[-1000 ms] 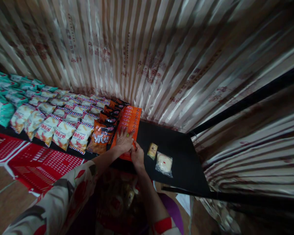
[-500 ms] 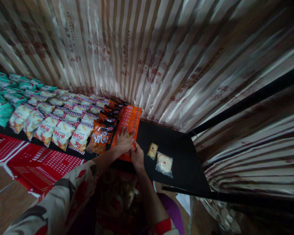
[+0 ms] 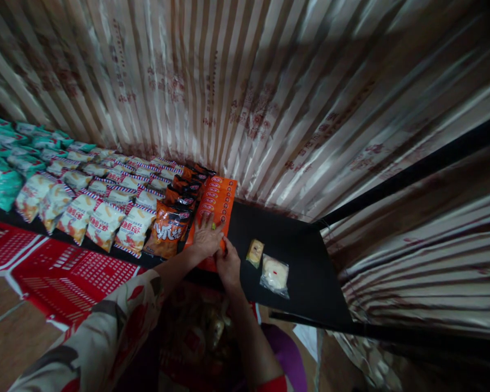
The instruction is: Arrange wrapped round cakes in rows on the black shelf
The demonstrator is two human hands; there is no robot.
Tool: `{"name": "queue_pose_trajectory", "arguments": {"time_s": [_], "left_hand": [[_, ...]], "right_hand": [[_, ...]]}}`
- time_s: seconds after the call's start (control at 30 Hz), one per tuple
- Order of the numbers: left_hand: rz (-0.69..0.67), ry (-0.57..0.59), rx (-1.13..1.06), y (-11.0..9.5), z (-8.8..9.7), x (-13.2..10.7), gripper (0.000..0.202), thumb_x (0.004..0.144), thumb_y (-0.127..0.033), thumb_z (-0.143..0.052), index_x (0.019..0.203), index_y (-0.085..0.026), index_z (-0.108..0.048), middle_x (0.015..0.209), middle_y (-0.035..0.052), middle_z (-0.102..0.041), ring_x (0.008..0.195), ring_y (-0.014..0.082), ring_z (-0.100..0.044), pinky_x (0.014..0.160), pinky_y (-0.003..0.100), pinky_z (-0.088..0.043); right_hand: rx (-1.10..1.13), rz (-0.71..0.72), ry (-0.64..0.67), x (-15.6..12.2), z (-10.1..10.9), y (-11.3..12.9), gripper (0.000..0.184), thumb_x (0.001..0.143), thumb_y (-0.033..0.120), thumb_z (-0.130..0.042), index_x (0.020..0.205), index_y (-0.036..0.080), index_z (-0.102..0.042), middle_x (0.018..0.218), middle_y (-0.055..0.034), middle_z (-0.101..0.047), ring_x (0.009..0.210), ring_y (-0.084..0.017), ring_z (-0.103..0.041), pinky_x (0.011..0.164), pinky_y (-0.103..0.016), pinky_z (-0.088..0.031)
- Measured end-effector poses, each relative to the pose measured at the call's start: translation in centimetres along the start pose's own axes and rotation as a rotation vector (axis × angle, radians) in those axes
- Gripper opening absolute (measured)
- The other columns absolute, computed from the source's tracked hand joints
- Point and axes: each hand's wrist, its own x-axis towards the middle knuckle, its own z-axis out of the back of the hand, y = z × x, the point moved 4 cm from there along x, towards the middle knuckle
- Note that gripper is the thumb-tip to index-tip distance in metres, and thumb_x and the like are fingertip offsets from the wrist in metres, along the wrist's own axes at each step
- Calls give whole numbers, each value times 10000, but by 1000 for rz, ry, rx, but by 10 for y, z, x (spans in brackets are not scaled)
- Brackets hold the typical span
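My left hand [image 3: 207,238] lies with its fingers spread over a row of overlapping flat orange packets [image 3: 219,197], and a ring with a yellow-green top shows on one finger. Close against it, my right hand [image 3: 228,267] has its fingers closed at the near right edge of the same orange packets. How much of a packet its fingertips grip is partly hidden. Just left of my hands stand orange-and-black snack bags [image 3: 168,226]. To their right, a small yellow packet [image 3: 255,252] and a clear-wrapped round pale item [image 3: 275,274] rest on the black shelf [image 3: 310,283].
Rows of white snack bags [image 3: 104,220] and green bags [image 3: 2,185] fill the left of the shelf. Red plastic baskets [image 3: 73,277] stand below. A striped curtain [image 3: 245,81] hangs behind, and a black bar [image 3: 412,169] slants along the right.
My hands stay at almost the same spot on the orange packets. The right forearm has shifted slightly. Everything on the shelf stays in place.
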Motion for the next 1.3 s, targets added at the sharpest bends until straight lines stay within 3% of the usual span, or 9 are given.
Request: {"name": "queue_pose_trajectory", "arguments": {"time_s": [0.13, 0.3, 0.67, 0.83, 1.1, 1.3], "left_hand": [[-11, -52, 10, 1, -3, 0, 461, 887, -386, -350, 1345, -341, -379, 1484, 31, -256, 1380, 291, -118, 1090, 548, -77], [-16, -89, 20, 2, -7, 0, 461, 889, -392, -344, 1347, -353, -370, 1477, 28, -275, 1380, 289, -119, 1090, 557, -55], [-11, -79, 14, -2, -1, -5, 469, 882, -375, -371, 1350, -352, -360, 1475, 24, -280, 1379, 283, -124, 1081, 567, -32], [-17, -99, 29, 0, -4, -5, 452, 897, -396, -322, 1339, -330, -392, 1470, 30, -292, 1383, 281, -102, 1085, 558, -27], [-12, -55, 28, -2, -2, -6, 462, 903, -381, -296, 1361, -342, -347, 1463, 21, -307, 1382, 270, -113, 1087, 552, -32], [-15, -83, 36, 1, -9, -4, 464, 893, -379, -337, 1356, -357, -347, 1490, 1, -242, 1381, 274, -114, 1093, 541, -29]], "right_hand": [[-75, 49, -34, -4, 0, 2, 444, 808, 235, -410, 1195, 65, -548, 1023, -158, -621, 971, -218, -565, 899, -339, -441], [-112, 80, -41, -8, 2, 5, 404, 832, 247, -392, 1169, 127, -577, 1022, -134, -588, 968, -210, -546, 865, -323, -456], [-164, 74, -60, -8, 4, 3, 396, 860, 251, -346, 1155, 146, -588, 1084, -134, -566, 1037, -221, -510, 911, -340, -417], [-97, 115, -89, 11, 0, -2, 480, 898, 328, -243, 1188, 88, -541, 1198, -165, -546, 1157, -227, -453, 997, -402, -345], [-41, 77, 29, 51, -10, -3, 620, 909, 412, -108, 1321, 67, -416, 1395, -127, -402, 1363, -196, -190, 1107, -420, -186], [-39, 40, 32, 59, -13, -2, 625, 914, 422, -98, 1321, 81, -428, 1409, -113, -387, 1369, -197, -175, 1110, -419, -173]]}}
